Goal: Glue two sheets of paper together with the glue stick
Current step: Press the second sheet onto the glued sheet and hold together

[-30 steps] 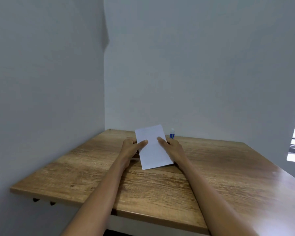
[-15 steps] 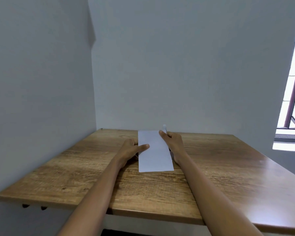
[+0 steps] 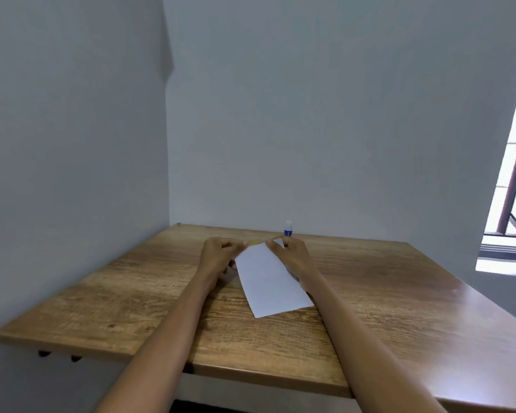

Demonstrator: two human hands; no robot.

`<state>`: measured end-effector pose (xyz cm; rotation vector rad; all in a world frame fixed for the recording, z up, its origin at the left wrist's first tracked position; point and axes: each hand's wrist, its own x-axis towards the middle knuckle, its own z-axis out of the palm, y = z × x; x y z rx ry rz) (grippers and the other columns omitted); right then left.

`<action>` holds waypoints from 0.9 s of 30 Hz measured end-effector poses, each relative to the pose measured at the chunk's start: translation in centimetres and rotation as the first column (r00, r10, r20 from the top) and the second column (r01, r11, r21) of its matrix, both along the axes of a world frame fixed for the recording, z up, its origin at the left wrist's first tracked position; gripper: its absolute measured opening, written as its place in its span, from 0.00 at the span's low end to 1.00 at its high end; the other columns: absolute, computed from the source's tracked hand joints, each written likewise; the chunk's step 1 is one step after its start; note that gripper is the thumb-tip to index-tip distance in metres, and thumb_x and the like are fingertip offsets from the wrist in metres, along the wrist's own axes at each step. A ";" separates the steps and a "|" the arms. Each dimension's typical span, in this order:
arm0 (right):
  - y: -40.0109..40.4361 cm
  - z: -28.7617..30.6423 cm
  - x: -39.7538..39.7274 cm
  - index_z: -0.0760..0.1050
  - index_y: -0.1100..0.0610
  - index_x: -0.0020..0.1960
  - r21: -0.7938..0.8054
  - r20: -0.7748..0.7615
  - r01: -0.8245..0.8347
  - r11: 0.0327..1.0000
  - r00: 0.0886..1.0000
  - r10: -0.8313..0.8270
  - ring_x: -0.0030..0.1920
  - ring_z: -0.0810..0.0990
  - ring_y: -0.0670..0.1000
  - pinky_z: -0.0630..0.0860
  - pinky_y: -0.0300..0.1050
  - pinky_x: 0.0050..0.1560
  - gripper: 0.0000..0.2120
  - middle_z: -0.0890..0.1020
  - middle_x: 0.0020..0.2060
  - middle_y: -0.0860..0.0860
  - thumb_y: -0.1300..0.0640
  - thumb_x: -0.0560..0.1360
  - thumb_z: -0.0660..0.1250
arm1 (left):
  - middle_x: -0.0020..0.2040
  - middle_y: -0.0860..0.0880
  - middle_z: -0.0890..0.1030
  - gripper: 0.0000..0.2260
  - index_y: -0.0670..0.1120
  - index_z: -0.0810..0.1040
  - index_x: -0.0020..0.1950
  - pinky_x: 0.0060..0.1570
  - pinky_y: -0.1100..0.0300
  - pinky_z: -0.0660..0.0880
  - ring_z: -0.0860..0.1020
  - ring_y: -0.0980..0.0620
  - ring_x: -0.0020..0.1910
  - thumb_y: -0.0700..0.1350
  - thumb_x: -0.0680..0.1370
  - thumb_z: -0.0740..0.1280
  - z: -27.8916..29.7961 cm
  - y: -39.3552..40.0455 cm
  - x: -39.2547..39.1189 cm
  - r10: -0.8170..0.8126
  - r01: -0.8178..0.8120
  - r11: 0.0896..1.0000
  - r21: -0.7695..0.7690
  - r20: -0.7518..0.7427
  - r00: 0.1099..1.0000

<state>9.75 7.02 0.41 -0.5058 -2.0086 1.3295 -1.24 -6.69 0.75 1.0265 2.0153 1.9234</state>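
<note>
1. No brand, label or writing could be read anywhere; the glue stick was too small and showed only a blue body with a white cap.
2. One glue stick was in view. It stood upright on the wooden table, near the far edge, just behind the right hand.
3. One white sheet of paper was clearly visible. It lay on the table between the two hands, turned at an angle. If a second sheet lay under it, I could not tell.
4. A small yellow thing showed at the far edge of the paper, between the hands; what it was could not be told.
5. Two bare hands were in view. The left hand had its fingers curled in at the far left corner of the sheet and seemed to pinch it.
6. The right hand pinched the far right corner of the paper with narrow fingers.
</note>
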 end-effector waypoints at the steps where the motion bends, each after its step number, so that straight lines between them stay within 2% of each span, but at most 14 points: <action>1: 0.2 -0.1 -0.1 0.79 0.62 0.45 0.001 0.003 0.006 1.000 1.000 -0.006 0.40 0.81 0.53 0.74 0.47 0.42 0.16 0.82 0.40 0.57 0.48 0.76 0.66 | 0.33 0.47 0.82 0.09 0.42 0.83 0.38 0.20 0.65 0.65 0.74 0.56 0.23 0.46 0.74 0.71 -0.1 0.0 0.0 -0.003 0.003 1.000 -0.008 -0.008 1.000; 3: 0.4 -0.2 -0.1 0.75 0.60 0.40 -0.002 0.017 0.010 1.000 1.000 -0.010 0.39 0.77 0.55 0.70 0.47 0.42 0.16 0.78 0.37 0.57 0.47 0.77 0.63 | 0.31 0.49 0.82 0.08 0.45 0.82 0.35 0.20 0.66 0.64 0.74 0.55 0.24 0.46 0.74 0.71 -0.1 0.1 0.1 -0.005 0.005 1.000 -0.004 -0.018 1.000; 5: 0.6 -0.5 -0.3 0.73 0.60 0.40 -0.052 0.017 -0.014 0.999 1.000 0.015 0.39 0.74 0.55 0.68 0.47 0.43 0.18 0.75 0.38 0.57 0.45 0.77 0.60 | 0.29 0.50 0.81 0.09 0.46 0.82 0.34 0.20 0.66 0.64 0.74 0.54 0.24 0.45 0.74 0.71 -0.2 0.2 0.0 0.001 -0.001 1.000 0.008 -0.014 1.000; 8: 0.8 -0.4 -0.2 0.75 0.71 0.48 -0.132 0.001 -0.012 0.991 1.000 0.013 0.41 0.75 0.55 0.69 0.47 0.43 0.25 0.76 0.40 0.58 0.46 0.79 0.59 | 0.28 0.52 0.81 0.09 0.47 0.82 0.33 0.20 0.66 0.65 0.74 0.55 0.23 0.45 0.74 0.71 -0.3 0.2 -0.2 0.042 -0.041 0.999 0.018 -0.027 0.999; 11: 0.9 -0.2 0.2 0.77 0.66 0.45 -0.092 0.034 -0.024 0.995 0.999 0.028 0.39 0.78 0.55 0.72 0.46 0.39 0.21 0.79 0.39 0.57 0.46 0.77 0.64 | 0.30 0.50 0.82 0.07 0.45 0.84 0.38 0.20 0.66 0.66 0.75 0.56 0.23 0.45 0.74 0.71 -0.4 0.3 -0.5 0.079 -0.079 0.996 0.033 -0.003 0.997; 14: 1.0 -0.5 0.1 0.78 0.68 0.50 -0.064 0.052 -0.031 0.997 0.998 0.035 0.40 0.81 0.54 0.74 0.47 0.42 0.18 0.82 0.41 0.57 0.51 0.76 0.66 | 0.34 0.47 0.83 0.08 0.44 0.84 0.41 0.20 0.65 0.67 0.75 0.57 0.20 0.47 0.75 0.69 -0.5 0.5 -0.7 0.093 -0.093 0.995 0.035 0.016 0.996; 16: 1.3 -0.6 0.0 0.76 0.69 0.44 -0.083 0.021 0.028 0.996 0.999 -0.026 0.39 0.78 0.55 0.71 0.47 0.41 0.19 0.79 0.39 0.58 0.51 0.77 0.65 | 0.36 0.47 0.83 0.10 0.42 0.83 0.46 0.19 0.66 0.68 0.75 0.58 0.19 0.48 0.78 0.66 -0.6 0.5 -0.7 0.100 -0.104 0.993 0.064 0.057 0.993; 18: 1.4 -0.5 0.1 0.71 0.61 0.38 -0.088 -0.014 0.072 0.994 0.997 -0.074 0.37 0.74 0.54 0.68 0.45 0.37 0.16 0.75 0.36 0.57 0.50 0.77 0.64 | 0.37 0.49 0.83 0.15 0.42 0.81 0.50 0.17 0.67 0.68 0.76 0.58 0.18 0.52 0.80 0.62 -0.3 0.5 -0.4 0.075 -0.091 0.990 0.112 0.135 0.988; 20: 1.0 -0.1 0.3 0.68 0.58 0.37 -0.071 -0.022 0.089 0.993 0.996 -0.091 0.33 0.73 0.52 0.66 0.42 0.33 0.16 0.73 0.34 0.56 0.49 0.78 0.63 | 0.37 0.50 0.82 0.17 0.45 0.80 0.48 0.17 0.66 0.70 0.76 0.58 0.19 0.56 0.79 0.59 0.1 0.2 0.2 0.031 -0.045 0.996 0.082 0.162 0.986; 22: 0.4 0.0 0.5 0.69 0.58 0.35 -0.058 -0.004 0.097 0.994 0.995 -0.097 0.32 0.74 0.50 0.68 0.41 0.32 0.17 0.75 0.33 0.54 0.49 0.78 0.62 | 0.39 0.47 0.83 0.14 0.45 0.80 0.47 0.20 0.65 0.73 0.79 0.57 0.24 0.54 0.78 0.63 0.2 -0.2 0.7 -0.038 0.040 0.999 -0.012 0.113 0.993; 24: -0.1 0.0 0.5 0.70 0.58 0.36 -0.063 0.007 0.088 0.994 0.996 -0.088 0.34 0.75 0.52 0.69 0.43 0.35 0.18 0.76 0.33 0.55 0.47 0.78 0.62 | 0.44 0.42 0.85 0.11 0.42 0.82 0.52 0.24 0.63 0.75 0.82 0.54 0.33 0.48 0.77 0.67 -0.2 -0.3 0.7 -0.123 0.126 0.991 -0.048 0.052 0.991; 25: -0.1 -0.1 0.4 0.71 0.59 0.37 -0.067 0.012 0.075 0.995 0.997 -0.074 0.35 0.76 0.54 0.70 0.45 0.37 0.18 0.76 0.34 0.56 0.45 0.77 0.63 | 0.45 0.42 0.85 0.11 0.41 0.82 0.53 0.24 0.63 0.75 0.82 0.53 0.34 0.47 0.76 0.68 -0.4 -0.3 0.5 -0.124 0.126 0.991 -0.038 0.048 0.991; 27: -0.4 0.2 0.8 0.74 0.60 0.41 -0.057 0.058 0.032 0.998 0.998 -0.029 0.37 0.79 0.54 0.73 0.46 0.38 0.18 0.80 0.37 0.56 0.45 0.76 0.65 | 0.42 0.43 0.84 0.11 0.39 0.82 0.52 0.22 0.65 0.72 0.80 0.55 0.30 0.46 0.75 0.69 -0.5 -0.4 0.2 -0.050 0.050 0.999 0.002 0.083 0.995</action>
